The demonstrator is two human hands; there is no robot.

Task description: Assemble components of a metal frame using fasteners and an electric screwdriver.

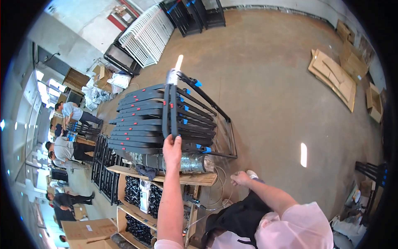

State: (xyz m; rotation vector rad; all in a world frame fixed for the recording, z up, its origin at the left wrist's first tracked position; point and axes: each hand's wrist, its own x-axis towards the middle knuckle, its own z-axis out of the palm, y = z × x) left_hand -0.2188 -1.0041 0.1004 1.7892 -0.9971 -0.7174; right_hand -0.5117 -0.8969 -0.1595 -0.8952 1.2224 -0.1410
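My left hand (pixel 172 152) is closed round the near end of a black bar (pixel 169 108) with red marks, one of what looks like a pair side by side. Behind it, a row of similar black bars (pixel 139 112) with red marks and blue clips lies stacked beside a black metal frame (pixel 226 120). A white fitting (pixel 172 77) stands at the far end of the held bar. Over the floor near my body, my right hand (pixel 240 178) has its fingers curled together; whether anything is in them is hidden.
Below the stack, a wooden shelf unit (pixel 199 179) holds many small black parts and a white device (pixel 144 198). A cable (pixel 222 186) loops beside it. White racks (pixel 147 35) stand at the back, flattened cardboard (pixel 331 76) lies right, and several people work at left.
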